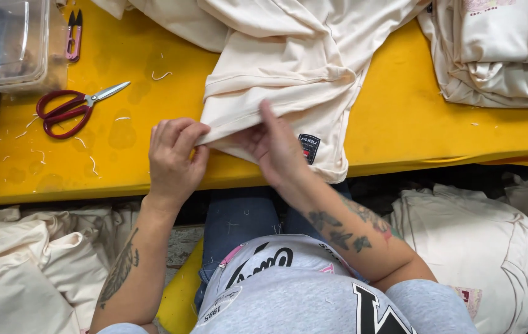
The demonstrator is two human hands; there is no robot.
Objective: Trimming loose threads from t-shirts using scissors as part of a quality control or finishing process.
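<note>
Two bare hands work the lower hem of a cream garment (289, 68) that lies bunched on the yellow counter (400, 124), its bottom edge hanging just over the near side. The left hand (174, 154) has its grip pressed together, thumb and fingers pinching the hem's corner. The right hand (273, 145) pins the same edge beside it, fingers laid flat over the cloth with one raised; its thumb seems tucked under the fabric, though that part is hidden. A small dark label (308, 147) sits sewn near the hem, just right of the right hand.

By its folds the cloth looks soft, light and limp, with no stiffness to hold a shape, so it would likely sag wherever it is not supported; the doubled hem is the firmest place to take hold.

Red-handled scissors (69, 110) lie well to the left among thread scraps, small pink snips (73, 36) beyond them beside a clear plastic bin (7, 43). More cream garments are stacked at the far right (499, 55).
</note>
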